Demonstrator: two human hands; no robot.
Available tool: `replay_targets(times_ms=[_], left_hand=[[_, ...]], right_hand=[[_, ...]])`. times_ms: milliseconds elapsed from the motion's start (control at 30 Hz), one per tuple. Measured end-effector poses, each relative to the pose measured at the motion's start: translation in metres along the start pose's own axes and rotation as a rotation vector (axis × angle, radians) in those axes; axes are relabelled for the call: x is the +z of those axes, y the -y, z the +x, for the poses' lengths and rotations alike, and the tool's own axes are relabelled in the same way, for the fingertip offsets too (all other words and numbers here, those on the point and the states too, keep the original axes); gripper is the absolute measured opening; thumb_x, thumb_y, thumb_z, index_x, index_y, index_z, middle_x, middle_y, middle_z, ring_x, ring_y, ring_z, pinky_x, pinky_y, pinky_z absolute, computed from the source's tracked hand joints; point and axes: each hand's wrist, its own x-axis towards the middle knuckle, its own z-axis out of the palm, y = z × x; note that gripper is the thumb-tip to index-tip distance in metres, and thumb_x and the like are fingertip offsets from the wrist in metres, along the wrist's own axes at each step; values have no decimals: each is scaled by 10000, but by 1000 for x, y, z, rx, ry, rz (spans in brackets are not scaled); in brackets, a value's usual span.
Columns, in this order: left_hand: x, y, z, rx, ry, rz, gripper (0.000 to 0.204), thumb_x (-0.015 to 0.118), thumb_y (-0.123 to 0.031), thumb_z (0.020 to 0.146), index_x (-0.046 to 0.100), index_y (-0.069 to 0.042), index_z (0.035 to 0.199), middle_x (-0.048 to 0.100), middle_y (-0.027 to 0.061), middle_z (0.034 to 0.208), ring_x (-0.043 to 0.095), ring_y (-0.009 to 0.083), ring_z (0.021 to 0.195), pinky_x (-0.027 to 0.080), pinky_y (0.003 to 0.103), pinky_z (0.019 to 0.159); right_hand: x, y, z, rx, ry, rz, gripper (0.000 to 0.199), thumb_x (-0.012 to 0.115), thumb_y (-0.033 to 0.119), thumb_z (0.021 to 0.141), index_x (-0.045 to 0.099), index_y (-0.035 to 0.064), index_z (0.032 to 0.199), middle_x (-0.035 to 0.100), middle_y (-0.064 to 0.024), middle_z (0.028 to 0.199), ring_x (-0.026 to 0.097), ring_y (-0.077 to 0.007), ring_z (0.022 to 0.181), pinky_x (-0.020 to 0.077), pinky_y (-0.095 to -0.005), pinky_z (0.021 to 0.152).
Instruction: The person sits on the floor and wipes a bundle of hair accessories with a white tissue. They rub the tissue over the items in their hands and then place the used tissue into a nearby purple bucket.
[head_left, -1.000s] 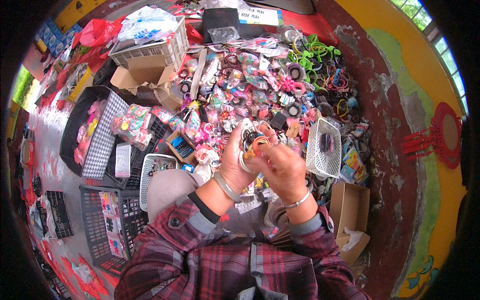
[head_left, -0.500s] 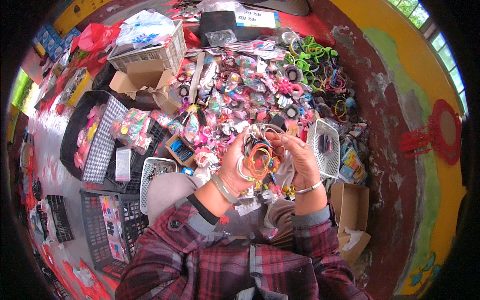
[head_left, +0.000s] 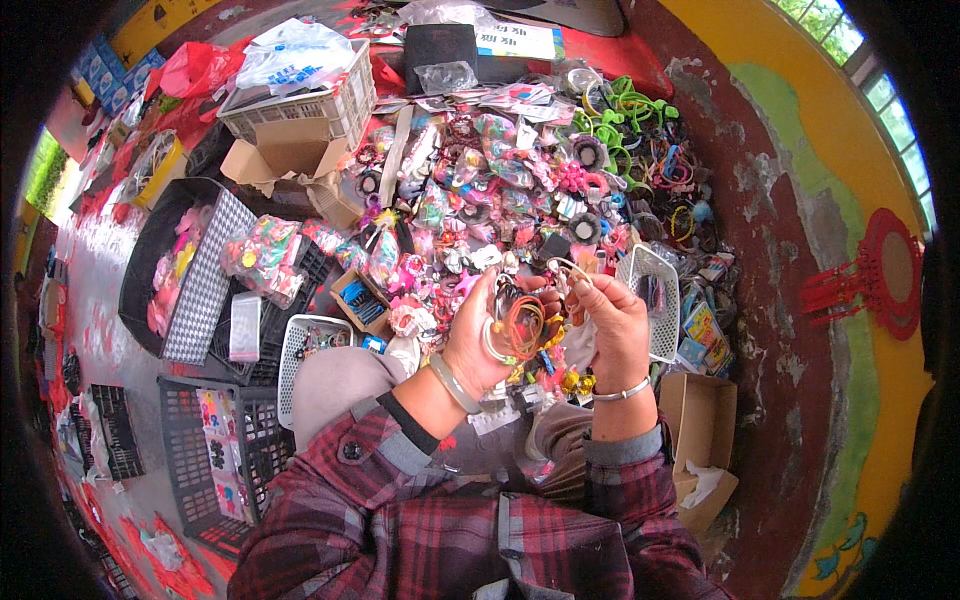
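Setting: a ground-level stall spread on a red floor covering (head_left: pixel 640 60) beside a painted wall (head_left: pixel 880 420) in yellow, green and dark red, seen from above the seated person's lap. Principal item: a bunch of thin hair bands (head_left: pixel 522 325) — orange loops foremost, with white and darker ones among them — held at chest height between both hands, just above the knees. The left hand (head_left: pixel 478 340) carries the bunch, its fingers (head_left: pixel 478 298) curled shut around the loops, some of which appear threaded over the palm, probably so the set stays together. The right hand (head_left: pixel 615 325) pinches a single pale band (head_left: pixel 572 268) between thumb and forefinger, drawn a little away from the rest, seemingly to separate it. The loops hang roughly face-on to the camera, their longer axis running up and down the picture. Each wrist bears a bangle; the sleeves are red plaid. Surrounding stock: a dense heap of packaged hair accessories (head_left: pixel 480 190) directly beyond the hands; a small white mesh basket (head_left: pixel 652 300) just right of the right hand; green and coloured bangles (head_left: pixel 640 130) further off; an open cardboard box (head_left: pixel 705 440) by the right elbow; black crates (head_left: pixel 215 450) at left.
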Motion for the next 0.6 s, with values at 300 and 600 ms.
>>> replay_targets(times_ms=[300,600], left_hand=[[-12,-9,1,175,42,6,582,250,-474,935,524,-9,1153,602,170,1067,588,299,966,466,434,884],[15,0,-8,307,59,42,430,293,-376,965,518,-48,1129,592,153,1055,581,271,944,467,394,869]], right_hand=[[43,-1,-32,-529,265,-953,337,741,178,679,629,69,978,602,-104,1011,629,-271,814,514,-327,688],[49,-3,-35,-664,181,-1216,464,705,166,680,559,76,1111,588,-88,1040,632,-276,791,523,-351,619]])
